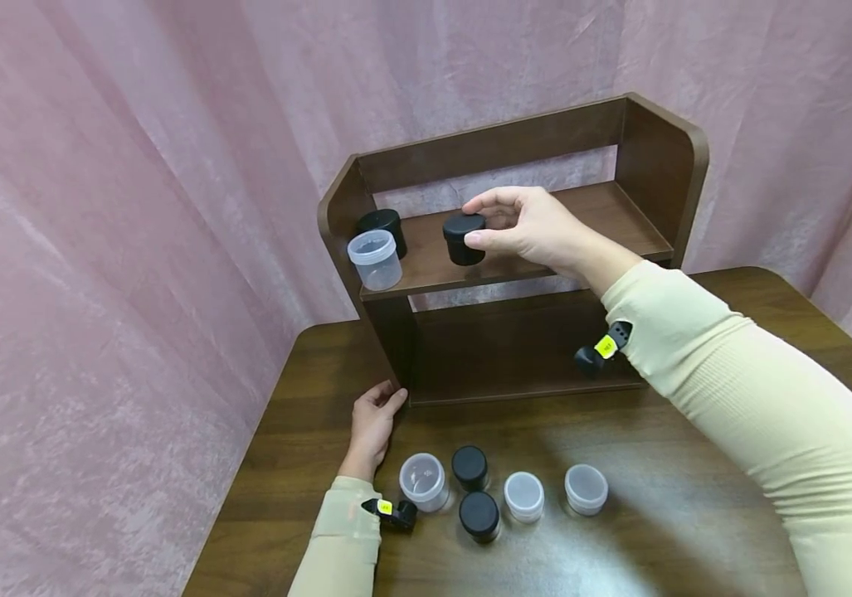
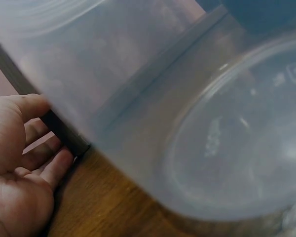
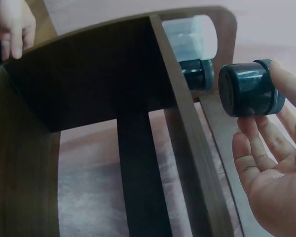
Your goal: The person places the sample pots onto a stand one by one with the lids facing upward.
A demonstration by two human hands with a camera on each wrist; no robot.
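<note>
My right hand (image 1: 526, 224) pinches a small black lidded jar (image 1: 464, 240) between thumb and fingers, over the upper board of a brown wooden shelf (image 1: 523, 274). In the right wrist view, the jar (image 3: 249, 89) is tilted onto its side in the image, its lid toward the thumb. On the shelf's upper left stand a clear plastic jar (image 1: 377, 264) in front and a black jar (image 1: 388, 228) behind it. My left hand (image 1: 373, 423) grips the front lower-left edge of the shelf, low by the table. A clear jar (image 2: 227, 138) fills most of the left wrist view.
Several jars stand on the wooden table (image 1: 306, 464) before the shelf: an open-looking clear jar (image 1: 424, 482), black-lidded jars (image 1: 479, 516), and white-lidded jars (image 1: 524, 496) to their right. A pink curtain (image 1: 134, 207) hangs behind.
</note>
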